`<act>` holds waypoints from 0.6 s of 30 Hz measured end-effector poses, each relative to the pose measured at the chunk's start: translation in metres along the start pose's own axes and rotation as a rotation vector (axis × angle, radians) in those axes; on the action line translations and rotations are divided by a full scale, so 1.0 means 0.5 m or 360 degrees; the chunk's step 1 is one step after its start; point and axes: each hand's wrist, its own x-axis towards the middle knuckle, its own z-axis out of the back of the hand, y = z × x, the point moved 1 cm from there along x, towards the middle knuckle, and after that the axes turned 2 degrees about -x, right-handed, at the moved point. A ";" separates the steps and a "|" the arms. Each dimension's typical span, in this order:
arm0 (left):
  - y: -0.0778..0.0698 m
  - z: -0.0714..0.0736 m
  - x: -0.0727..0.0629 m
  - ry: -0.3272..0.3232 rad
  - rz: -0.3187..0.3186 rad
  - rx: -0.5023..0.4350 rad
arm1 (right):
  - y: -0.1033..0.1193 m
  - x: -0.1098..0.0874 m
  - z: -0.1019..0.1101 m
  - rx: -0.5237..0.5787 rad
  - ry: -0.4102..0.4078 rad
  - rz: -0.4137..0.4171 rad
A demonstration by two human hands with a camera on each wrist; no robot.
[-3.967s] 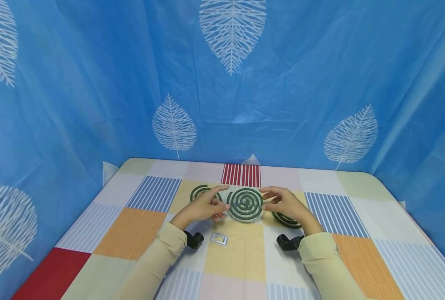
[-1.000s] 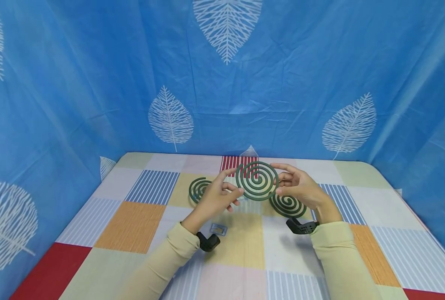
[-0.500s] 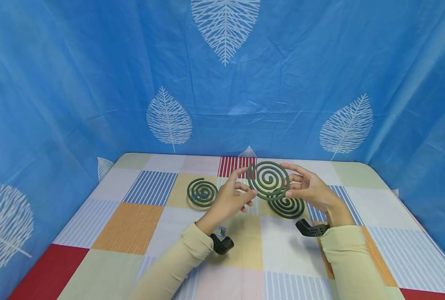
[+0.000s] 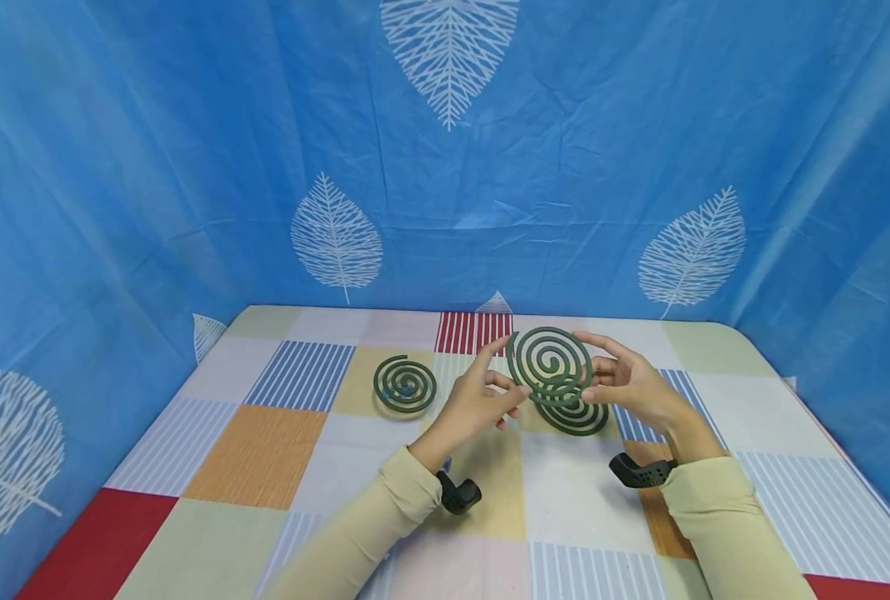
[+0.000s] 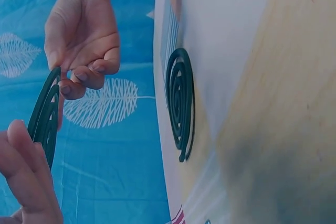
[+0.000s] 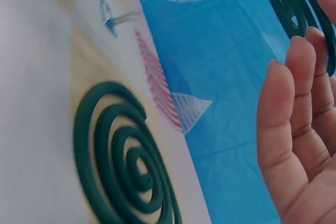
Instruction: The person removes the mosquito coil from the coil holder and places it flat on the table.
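Observation:
A green mosquito coil is held up above the table, tilted toward the head camera. My left hand pinches its left edge between thumb and forefinger. At the opposite edge, the thumb and fingers of my right hand grip it. Behind and below it, a second coil lies on the cloth, partly covered from the head view; the right wrist view shows this lower coil large, apart from the held one. Farther left lies a third coil, with something bluish showing through its gaps.
A checked patchwork cloth covers the table. Blue leaf-print sheeting rises behind and at both sides. A small metal stand shows on the cloth in the right wrist view. My left wrist mostly hides a small flat piece near it.
The held coil has risen from low over the table, then shifted right with both hands until it overlaps the right-hand coil in the head view. The two other coils stay put.

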 end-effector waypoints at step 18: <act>0.022 -0.066 0.028 0.0031 0.0143 -0.0099 | -0.006 -0.059 0.040 -0.0103 0.0005 0.0021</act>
